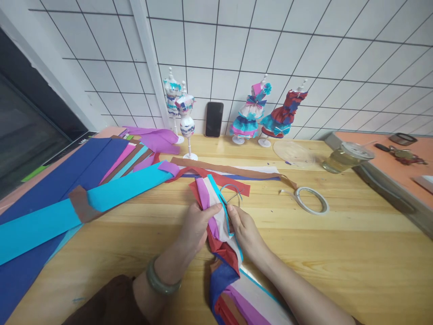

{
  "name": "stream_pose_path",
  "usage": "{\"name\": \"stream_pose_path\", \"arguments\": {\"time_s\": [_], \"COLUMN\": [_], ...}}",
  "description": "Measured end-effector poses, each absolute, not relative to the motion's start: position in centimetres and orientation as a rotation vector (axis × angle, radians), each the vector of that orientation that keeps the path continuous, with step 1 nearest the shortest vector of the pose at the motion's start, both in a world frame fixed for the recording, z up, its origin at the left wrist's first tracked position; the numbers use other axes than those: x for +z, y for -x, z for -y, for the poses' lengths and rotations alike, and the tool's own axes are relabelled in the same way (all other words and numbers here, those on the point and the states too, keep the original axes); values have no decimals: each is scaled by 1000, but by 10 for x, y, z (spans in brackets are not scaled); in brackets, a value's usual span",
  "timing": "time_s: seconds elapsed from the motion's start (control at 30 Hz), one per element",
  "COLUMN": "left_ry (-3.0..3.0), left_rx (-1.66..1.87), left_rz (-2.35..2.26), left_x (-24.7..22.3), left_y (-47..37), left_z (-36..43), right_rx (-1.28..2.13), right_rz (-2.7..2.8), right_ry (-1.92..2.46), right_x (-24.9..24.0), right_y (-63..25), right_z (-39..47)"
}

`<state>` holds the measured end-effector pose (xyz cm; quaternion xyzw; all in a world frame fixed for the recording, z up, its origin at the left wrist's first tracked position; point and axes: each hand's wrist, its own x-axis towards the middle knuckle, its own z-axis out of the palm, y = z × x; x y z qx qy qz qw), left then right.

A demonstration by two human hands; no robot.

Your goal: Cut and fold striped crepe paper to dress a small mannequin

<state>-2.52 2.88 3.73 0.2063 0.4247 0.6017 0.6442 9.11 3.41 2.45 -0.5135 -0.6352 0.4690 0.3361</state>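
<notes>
My left hand (196,225), with a green bangle (162,277) at its wrist, pinches a layered band of crepe paper strips (214,216) in purple, white, turquoise and red. At the band's turquoise edge, my right hand (245,228) is closed with thumb and fingertips together. Something thin and dark shows by those fingertips, too hidden to name. Just beyond them lies a thin grey-blue loop (232,187), partly covered. Twisted and folded, the band runs down toward me, showing blue, brown and red layers near the bottom edge.
Crepe paper sheets (111,189) cover the left side. Small mannequins (187,117) and paper-dressed ones (248,115) stand along the tiled wall, with a phone (214,119) between. A tape roll (311,201), a lidded cup (347,158) and keys (401,153) are to the right.
</notes>
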Motion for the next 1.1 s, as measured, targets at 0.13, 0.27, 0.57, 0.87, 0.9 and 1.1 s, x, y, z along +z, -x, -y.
{"name": "stream_pose_path", "arguments": {"time_s": [0.13,0.27,0.57,0.87,0.9,1.1], "left_ry": [-464,-463,-447,-472,-518,-886], "left_rx": [1381,1376,1376,1436,1431,1651], "left_rz": [-981,-985,-970,-984,-979,-1293], "left_x": [38,39,40,41,41,44], "left_y": [25,25,25,39,41,60], "left_z": [-28,-28,-30,-39,-39,-48], "right_rx": [1212,1210,1223,1143,1133,1052], "right_rz": [1671,1674,1674,1827,1855,1987], "right_ry": [1346,1355,1368,1408,1414,1451], "right_x": [26,26,27,25,25,28], "right_y": [-92,-91,-91,-92,-92,-92], "right_z": [-34,-34,-35,-31,-31,-29]}}
